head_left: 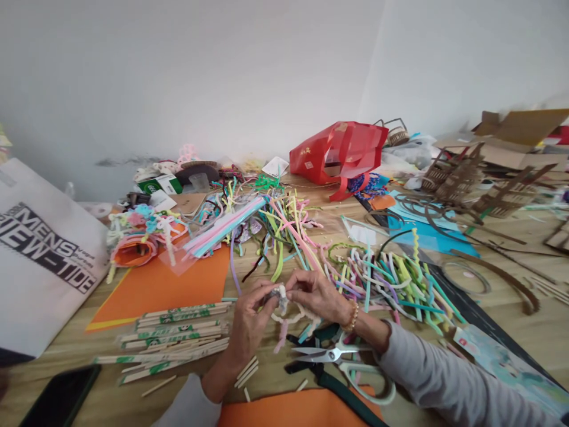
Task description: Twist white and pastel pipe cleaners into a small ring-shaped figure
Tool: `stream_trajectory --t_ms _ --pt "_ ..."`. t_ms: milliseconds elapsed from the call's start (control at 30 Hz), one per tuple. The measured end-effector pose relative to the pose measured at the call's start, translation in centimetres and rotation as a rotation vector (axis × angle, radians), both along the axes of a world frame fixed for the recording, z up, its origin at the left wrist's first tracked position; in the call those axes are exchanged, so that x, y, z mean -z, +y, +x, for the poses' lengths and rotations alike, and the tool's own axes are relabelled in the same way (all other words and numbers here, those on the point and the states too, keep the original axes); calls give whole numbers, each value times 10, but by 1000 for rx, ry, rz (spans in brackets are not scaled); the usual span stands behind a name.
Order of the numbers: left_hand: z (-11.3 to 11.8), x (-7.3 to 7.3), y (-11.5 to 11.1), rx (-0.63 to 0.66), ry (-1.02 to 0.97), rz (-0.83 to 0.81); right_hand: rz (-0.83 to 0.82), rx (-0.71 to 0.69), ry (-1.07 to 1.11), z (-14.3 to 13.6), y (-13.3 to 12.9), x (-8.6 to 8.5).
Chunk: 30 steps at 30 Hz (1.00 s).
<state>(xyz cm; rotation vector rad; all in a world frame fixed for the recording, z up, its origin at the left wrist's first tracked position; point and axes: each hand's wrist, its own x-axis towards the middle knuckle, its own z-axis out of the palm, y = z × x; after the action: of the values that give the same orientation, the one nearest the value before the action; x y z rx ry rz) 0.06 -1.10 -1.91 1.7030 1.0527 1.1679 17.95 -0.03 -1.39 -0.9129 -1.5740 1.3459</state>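
Observation:
My left hand (249, 323) and my right hand (320, 298) meet above the table, fingertips pinched on a small twisted pipe cleaner (281, 294) in white and grey. From it hangs a pale loop with a pink end (281, 337). How the strands join between my fingers is too small to tell. Below my right hand lie white-handled scissors (333, 354), blades apart, over a dark-green-handled tool (349, 398). A heap of coloured pipe cleaners (377, 270) lies to the right of my right hand, and a sheaf of pastel ones in plastic (229, 228) lies beyond my left.
Wrapped chopsticks (175, 332), a dark phone (62, 394) and a white bag (40, 273) lie or stand at left. Orange sheets (195, 281) lie on the table. A red bag (311, 157) stands at the back; small woven baskets (457, 178) and brown strips are at right.

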Motion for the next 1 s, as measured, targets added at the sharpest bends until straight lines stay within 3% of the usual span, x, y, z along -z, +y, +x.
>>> stream_trajectory --t_ms 367,700,1000 --pt "3 0 4 -30 -109 -140 211 110 -250 -1 -7 -4" --pt "2 2 6 35 -115 -234 410 147 -339 -1 -9 -3" --pt "1 5 6 -63 -55 -173 332 146 -315 -5 -12 -7"
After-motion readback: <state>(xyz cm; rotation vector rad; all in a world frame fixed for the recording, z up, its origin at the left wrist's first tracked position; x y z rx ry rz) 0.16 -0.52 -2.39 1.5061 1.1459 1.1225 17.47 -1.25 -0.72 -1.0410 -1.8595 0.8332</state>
